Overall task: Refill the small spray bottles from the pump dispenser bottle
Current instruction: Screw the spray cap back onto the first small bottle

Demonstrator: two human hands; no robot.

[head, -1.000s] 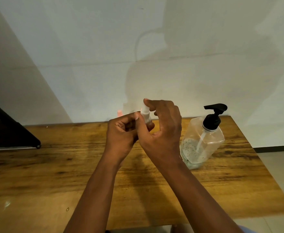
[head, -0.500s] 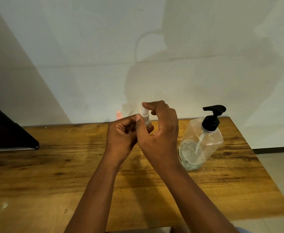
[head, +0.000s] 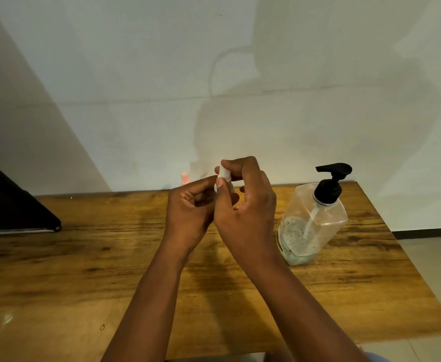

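A small white spray bottle [head: 224,176] is held upright above the middle of the wooden table [head: 83,257]. My left hand [head: 190,212] wraps its body from the left. My right hand [head: 245,205] pinches its white top between thumb and forefinger. Most of the bottle is hidden by my fingers. To the right stands the clear pump dispenser bottle [head: 313,223] with a black pump head, holding a little speckled liquid at its bottom. A second small bottle, pink [head: 185,177], stands at the table's back edge behind my left hand.
A white wall runs close behind the table. A dark flat object [head: 10,205] lies at the table's left end. The table's right edge drops to a tiled floor [head: 436,270].
My right fingers have shifted slightly on the bottle's top; the hands and bottle stay in about the same place. The view has drifted a little.
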